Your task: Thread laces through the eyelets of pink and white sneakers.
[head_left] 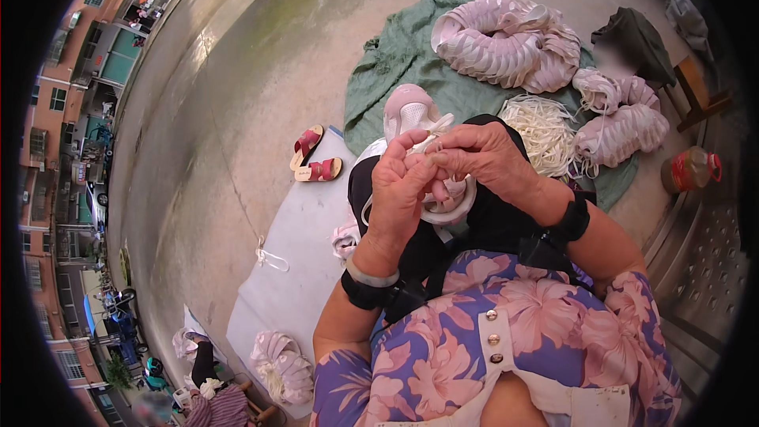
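Note:
On my lap lies a pink and white sneaker upper (409,107), its toe pointing away from me. My left hand (394,190) and my right hand (492,160) meet above its middle, fingertips almost touching. Both pinch at the white shoelace (439,123) on the upper; the exact grip is partly hidden by the fingers. Below the hands, the pale rim of the upper's opening (458,212) shows against my black trousers. A heap of loose white laces (540,133) lies just beyond my right hand.
Long coils of stacked pink uppers (510,39) rest on a green cloth (403,55), with more bundles (624,130) at right. A red-lidded jar (692,170) stands by a metal bench (704,269). Red sandals (316,160) sit near a white sheet (273,285). Other people are nearby.

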The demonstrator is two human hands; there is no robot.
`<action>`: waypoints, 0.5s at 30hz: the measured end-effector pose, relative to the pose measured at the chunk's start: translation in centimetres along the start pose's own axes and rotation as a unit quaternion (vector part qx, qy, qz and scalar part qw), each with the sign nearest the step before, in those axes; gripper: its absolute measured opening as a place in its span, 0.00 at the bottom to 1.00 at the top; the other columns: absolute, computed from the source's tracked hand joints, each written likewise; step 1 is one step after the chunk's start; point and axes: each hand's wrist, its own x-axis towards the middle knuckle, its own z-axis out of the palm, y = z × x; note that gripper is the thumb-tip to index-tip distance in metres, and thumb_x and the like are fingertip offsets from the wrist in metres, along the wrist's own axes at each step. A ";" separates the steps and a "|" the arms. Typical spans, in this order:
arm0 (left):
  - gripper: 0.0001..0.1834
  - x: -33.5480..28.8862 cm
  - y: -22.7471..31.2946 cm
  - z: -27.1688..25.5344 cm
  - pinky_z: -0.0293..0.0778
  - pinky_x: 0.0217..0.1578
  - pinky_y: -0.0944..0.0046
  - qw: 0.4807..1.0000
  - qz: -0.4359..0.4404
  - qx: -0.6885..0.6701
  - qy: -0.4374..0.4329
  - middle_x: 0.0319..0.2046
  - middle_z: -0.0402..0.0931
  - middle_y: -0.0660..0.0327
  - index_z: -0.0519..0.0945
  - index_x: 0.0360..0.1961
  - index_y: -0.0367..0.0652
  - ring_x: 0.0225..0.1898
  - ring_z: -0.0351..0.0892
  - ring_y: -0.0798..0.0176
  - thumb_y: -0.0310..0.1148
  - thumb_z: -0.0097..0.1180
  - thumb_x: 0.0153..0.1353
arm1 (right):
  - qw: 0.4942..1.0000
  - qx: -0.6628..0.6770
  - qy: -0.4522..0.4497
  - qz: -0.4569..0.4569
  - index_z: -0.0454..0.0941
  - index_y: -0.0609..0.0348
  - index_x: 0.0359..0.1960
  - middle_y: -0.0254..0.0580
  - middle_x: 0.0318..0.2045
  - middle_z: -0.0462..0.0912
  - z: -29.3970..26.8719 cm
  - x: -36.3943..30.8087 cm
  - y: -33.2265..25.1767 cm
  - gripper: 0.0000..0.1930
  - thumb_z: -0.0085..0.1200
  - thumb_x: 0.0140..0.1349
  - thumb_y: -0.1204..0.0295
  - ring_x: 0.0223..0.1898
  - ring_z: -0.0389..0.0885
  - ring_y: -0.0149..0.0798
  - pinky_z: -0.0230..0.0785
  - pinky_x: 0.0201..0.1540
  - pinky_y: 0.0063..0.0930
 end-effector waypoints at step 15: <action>0.08 10.2 1.5 -5.6 0.72 0.33 0.70 0.790 0.163 0.591 -0.006 0.24 0.78 0.65 0.82 0.36 0.41 0.29 0.75 0.72 0.30 0.57 0.56 | 0.975 -0.067 -0.087 -0.193 0.74 0.61 0.40 0.42 0.36 0.81 -0.7 1.5 -14.6 0.14 0.39 0.70 0.64 0.42 0.81 0.35 0.69 0.50 0.25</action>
